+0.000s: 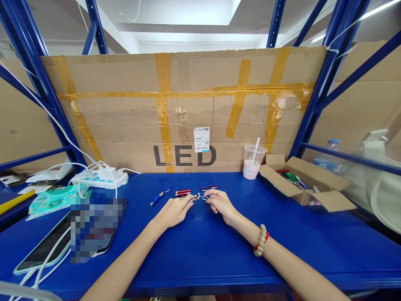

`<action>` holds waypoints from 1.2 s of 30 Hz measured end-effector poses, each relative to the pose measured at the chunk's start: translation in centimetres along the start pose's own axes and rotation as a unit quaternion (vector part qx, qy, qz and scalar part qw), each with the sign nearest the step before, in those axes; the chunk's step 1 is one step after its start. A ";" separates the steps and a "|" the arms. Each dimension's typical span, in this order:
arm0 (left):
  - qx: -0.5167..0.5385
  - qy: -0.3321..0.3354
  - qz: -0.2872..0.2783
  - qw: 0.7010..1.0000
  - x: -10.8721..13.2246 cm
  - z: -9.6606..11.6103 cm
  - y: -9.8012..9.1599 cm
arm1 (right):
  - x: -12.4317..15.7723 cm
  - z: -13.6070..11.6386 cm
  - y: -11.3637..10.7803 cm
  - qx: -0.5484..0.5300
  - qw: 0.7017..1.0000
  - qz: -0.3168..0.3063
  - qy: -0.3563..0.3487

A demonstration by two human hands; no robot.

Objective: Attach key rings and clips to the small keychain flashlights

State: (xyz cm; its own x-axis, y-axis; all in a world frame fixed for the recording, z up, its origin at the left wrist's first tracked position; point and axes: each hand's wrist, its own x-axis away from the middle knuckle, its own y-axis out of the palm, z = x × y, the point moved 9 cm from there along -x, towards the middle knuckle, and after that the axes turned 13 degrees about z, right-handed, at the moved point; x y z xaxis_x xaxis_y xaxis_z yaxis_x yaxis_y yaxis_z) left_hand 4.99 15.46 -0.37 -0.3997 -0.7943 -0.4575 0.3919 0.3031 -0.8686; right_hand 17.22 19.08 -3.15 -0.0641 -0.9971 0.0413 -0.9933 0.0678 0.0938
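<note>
My left hand (176,212) rests low over the blue table, thumb and forefinger closed about a small silver metal piece (191,200). Several small round silver pieces (198,196) lie just beyond those fingertips. In a pinch, my right hand (219,205) has a silver loop-shaped clip (204,198); its fingers partly cover it. Behind my left fingers lies a short red metal tube (182,192) with silver bands, partly hidden. A red carabiner (204,189) and a small red piece (214,187) sit beyond my right hand. Left of them is a blue pen-like tool (160,197).
On the right stand a plastic cup (251,169) with a straw and an open cardboard box (302,188) of pens. Phones (46,244), white cables and a power strip (100,179) occupy the left. A cardboard sheet (131,125) walls off the back between blue posts.
</note>
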 end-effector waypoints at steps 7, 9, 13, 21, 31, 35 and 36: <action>0.011 0.018 0.014 1.000 -0.1 0.1 0.1 | 0.0 0.0 0.1 0.000 1.000 -0.013 -0.008; 0.009 0.016 0.014 1.000 -0.1 0.0 0.2 | 0.1 0.0 0.1 0.003 1.000 -0.014 -0.010; 0.012 0.023 0.011 1.000 -0.1 0.2 0.2 | 0.2 -0.1 0.1 0.005 1.000 -0.012 -0.010; 0.022 0.020 0.008 1.000 -0.1 0.2 0.1 | 0.2 -0.1 0.2 0.026 1.000 -0.007 -0.015; 0.005 -0.022 0.005 1.000 -0.2 0.0 -0.4 | -0.4 -1.6 -1.0 0.057 0.996 0.013 -0.072; 0.013 -0.034 0.019 0.999 -0.2 -0.3 -0.6 | -0.1 -1.7 -0.4 0.117 0.989 -0.016 -0.091; 0.019 -0.037 0.024 0.999 -0.2 -0.3 -0.7 | 0.1 -1.6 0.1 0.144 0.984 -0.033 -0.102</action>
State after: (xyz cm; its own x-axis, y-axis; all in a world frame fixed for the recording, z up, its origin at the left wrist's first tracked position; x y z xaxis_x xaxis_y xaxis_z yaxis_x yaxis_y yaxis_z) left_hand 4.54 15.61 0.26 -0.3180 -0.8161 -0.4826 0.4412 0.3232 -0.8372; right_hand 17.29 19.01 -1.55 0.0121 -0.9871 -0.1594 -0.9801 0.0198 -0.1974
